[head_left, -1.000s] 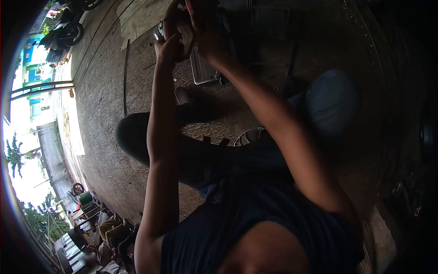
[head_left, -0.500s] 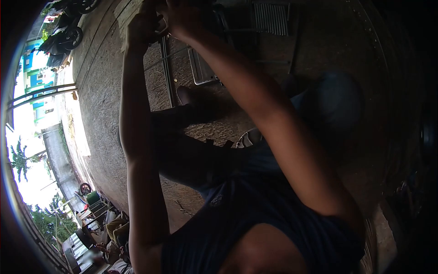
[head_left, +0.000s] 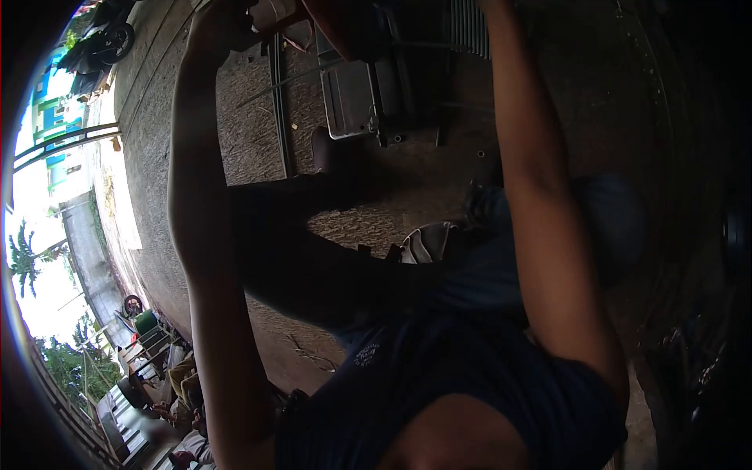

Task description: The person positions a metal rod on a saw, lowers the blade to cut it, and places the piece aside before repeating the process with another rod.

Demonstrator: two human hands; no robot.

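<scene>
My left hand is in deep shadow at the top edge, and its fingers do not show clearly. Close beside it is a dark reddish-brown piece, cut off by the top of the view; its kind and whether my hand holds it cannot be made out. A pale patch shows near the same place. My right forearm reaches up to the top edge, so the right hand lies outside the view. Below the reddish piece, a flat panel with a light metal rim rests low near my foot.
Long thin metal bars lie on the rough ground left of the panel. A ribbed metal piece stands at the top. A round metal object is between my legs. Motorbikes stand upper left; piled goods lower left.
My two hands were close together at the top. The right arm has swung right and its hand has left the view. My left arm has shifted left, and the reddish-brown piece now shows.
</scene>
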